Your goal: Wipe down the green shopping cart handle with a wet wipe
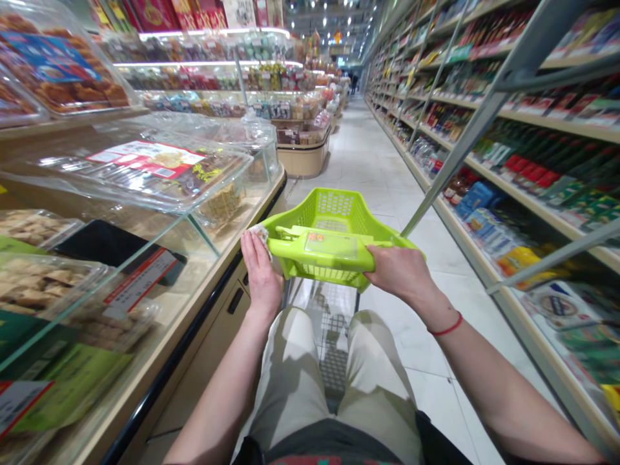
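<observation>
A bright green shopping cart (334, 223) stands just ahead of my legs, with a thick handle bar (290, 253) across its near side. My right hand (400, 268) is closed around the right end of this bar. At the cart's left edge, my left hand (259, 268) presses a crumpled whitish cloth (260, 232) against the green plastic, fingers close together and pointing forward. Part of the cloth is hidden under the fingers. A clear label holder (330, 244) sits on the middle of the handle.
Close on the left runs a display counter (203, 290) with glass dividers and packed food. Packaged goods fill the tall shelves (547, 148) on the right, where a slanted grey metal rail (453, 158) crosses the view. The tiled aisle (358, 142) stretches ahead; distant people (354, 82) stand there.
</observation>
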A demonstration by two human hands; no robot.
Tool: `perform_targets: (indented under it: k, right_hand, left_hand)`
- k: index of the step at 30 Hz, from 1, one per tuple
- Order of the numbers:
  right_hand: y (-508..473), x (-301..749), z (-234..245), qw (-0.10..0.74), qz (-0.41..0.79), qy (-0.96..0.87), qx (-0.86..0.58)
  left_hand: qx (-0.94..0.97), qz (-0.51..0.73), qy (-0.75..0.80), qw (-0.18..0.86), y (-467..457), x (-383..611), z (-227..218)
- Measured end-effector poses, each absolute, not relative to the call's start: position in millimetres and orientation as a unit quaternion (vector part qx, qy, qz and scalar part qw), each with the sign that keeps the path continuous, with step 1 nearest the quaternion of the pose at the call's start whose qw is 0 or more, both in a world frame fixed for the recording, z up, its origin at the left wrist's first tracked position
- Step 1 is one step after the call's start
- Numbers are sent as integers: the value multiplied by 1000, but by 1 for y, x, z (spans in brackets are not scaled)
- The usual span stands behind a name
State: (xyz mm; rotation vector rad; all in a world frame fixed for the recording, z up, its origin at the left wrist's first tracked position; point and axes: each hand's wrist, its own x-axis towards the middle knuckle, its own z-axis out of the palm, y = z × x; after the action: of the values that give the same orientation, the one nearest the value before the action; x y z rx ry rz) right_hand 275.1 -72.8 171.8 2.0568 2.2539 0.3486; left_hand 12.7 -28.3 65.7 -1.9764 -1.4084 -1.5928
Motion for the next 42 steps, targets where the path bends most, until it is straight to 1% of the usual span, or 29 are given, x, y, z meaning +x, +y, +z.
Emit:
perform_targets:
  k: [4, 10, 13, 16, 21, 25, 28, 31, 37, 42]
  right_hand:
    - [-72, 274, 173, 42, 110, 730, 674]
    - [-72, 273, 173, 37, 107, 728, 676]
    - [-72, 272, 171, 27, 110, 729, 675]
    - [-73, 273, 170, 15, 120, 732, 671]
    - [-74, 275, 170, 18, 115, 736, 667]
    - [-75, 275, 171, 25, 108, 735, 669]
    - [-75, 274, 172, 31, 108, 736, 668]
    - [-75, 274, 173, 31, 107, 735, 669]
    - [-77, 273, 174, 32, 107, 735, 669]
    - [-77, 274, 173, 30, 112, 738, 665]
  left_hand:
    - [-661, -561, -487, 104, -34, 32, 74]
    - [-714, -539, -436, 98, -63, 85, 73]
    - [-762, -509, -389, 97, -76, 113, 67]
    - [-803, -481, -330, 122, -79, 129, 61]
    - [-814, -461, -314, 162, -72, 115, 56]
    - [-793, -457, -344, 210, -65, 90, 53]
    - [-771, -461, -377, 226, -60, 71, 50]
    - [-743, -482, -414, 211, -52, 50, 50]
    - [-702, -522, -462, 147, -37, 11, 60]
    - [-662, -560, -489, 93, -38, 15, 71]
